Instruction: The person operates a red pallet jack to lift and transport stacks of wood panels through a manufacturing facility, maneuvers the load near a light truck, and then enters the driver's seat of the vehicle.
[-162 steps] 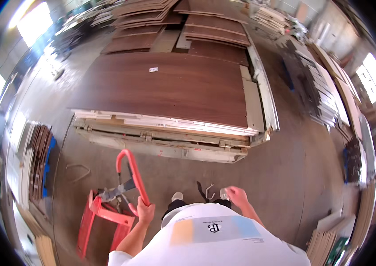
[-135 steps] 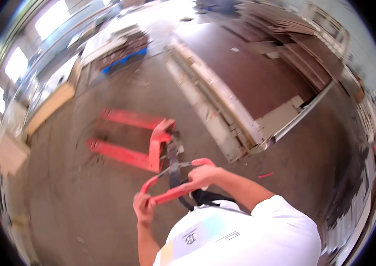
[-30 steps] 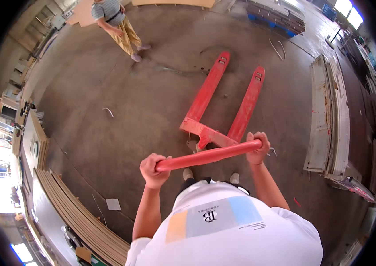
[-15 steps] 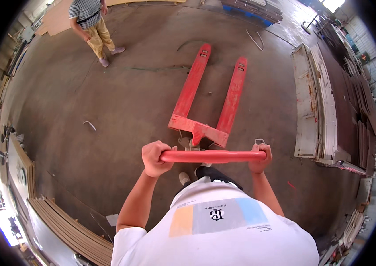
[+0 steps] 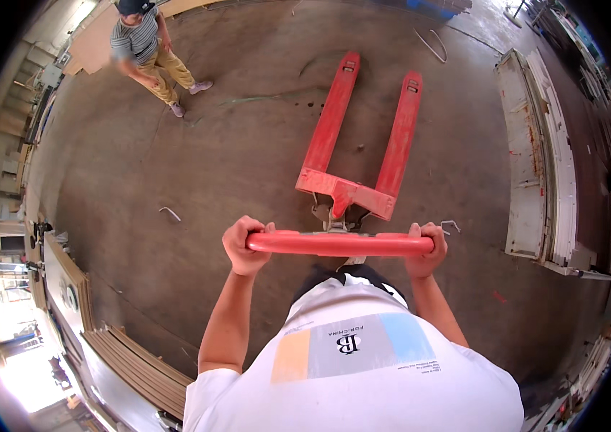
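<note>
- Bare concrete floor (image 5: 176, 180) of a workshop spreads out below, with stacked wooden panels (image 5: 140, 367) at 7 o'clock and a pallet of boards (image 5: 543, 165) at 3 o'clock.
- Left hand (image 5: 246, 246) and right hand (image 5: 426, 248) are each closed tight around an end of the red handle bar (image 5: 338, 243) of a pallet jack (image 5: 359, 144), whose forks point to 12 o'clock.
- Steering well calls, I judge, for an even grip on both ends and a level bar, so the forks track straight.
- A bystander (image 5: 150, 54) stands at 11 o'clock, well apart from the forks; worth keeping that distance.
- Wheels and pump base are mostly hidden behind the bar; the person's feet are out of sight under the torso.
</note>
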The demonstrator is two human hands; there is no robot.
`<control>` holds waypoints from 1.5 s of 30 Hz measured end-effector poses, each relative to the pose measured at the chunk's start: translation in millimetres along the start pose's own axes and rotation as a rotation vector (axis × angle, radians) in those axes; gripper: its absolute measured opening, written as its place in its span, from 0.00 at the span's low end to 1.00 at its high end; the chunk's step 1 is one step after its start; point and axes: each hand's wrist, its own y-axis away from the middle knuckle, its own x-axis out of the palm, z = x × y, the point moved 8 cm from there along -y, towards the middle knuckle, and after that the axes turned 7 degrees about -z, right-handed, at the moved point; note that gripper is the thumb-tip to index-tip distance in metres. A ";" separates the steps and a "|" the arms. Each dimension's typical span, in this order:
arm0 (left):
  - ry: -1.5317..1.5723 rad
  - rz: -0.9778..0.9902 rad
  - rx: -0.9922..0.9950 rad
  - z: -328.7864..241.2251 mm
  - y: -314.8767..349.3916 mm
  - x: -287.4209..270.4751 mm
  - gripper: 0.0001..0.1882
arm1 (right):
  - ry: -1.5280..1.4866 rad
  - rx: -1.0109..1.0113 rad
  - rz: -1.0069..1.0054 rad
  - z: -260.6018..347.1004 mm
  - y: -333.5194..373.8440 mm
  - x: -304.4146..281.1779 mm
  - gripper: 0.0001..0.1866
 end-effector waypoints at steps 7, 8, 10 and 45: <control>0.018 0.014 -0.026 18.9 -47.1 14.0 0.15 | 0.011 0.063 -0.042 -15.5 -26.1 35.2 0.16; 0.003 0.033 -0.005 19.7 -51.2 16.8 0.15 | 0.021 0.059 -0.046 -16.2 -30.2 36.8 0.16; 0.024 0.033 0.015 22.8 -66.2 24.5 0.15 | 0.076 0.009 -0.109 -9.4 -38.0 41.9 0.15; 0.389 0.292 0.323 83.7 -171.5 120.5 0.16 | 0.217 0.044 -0.482 -105.8 -55.8 52.9 0.14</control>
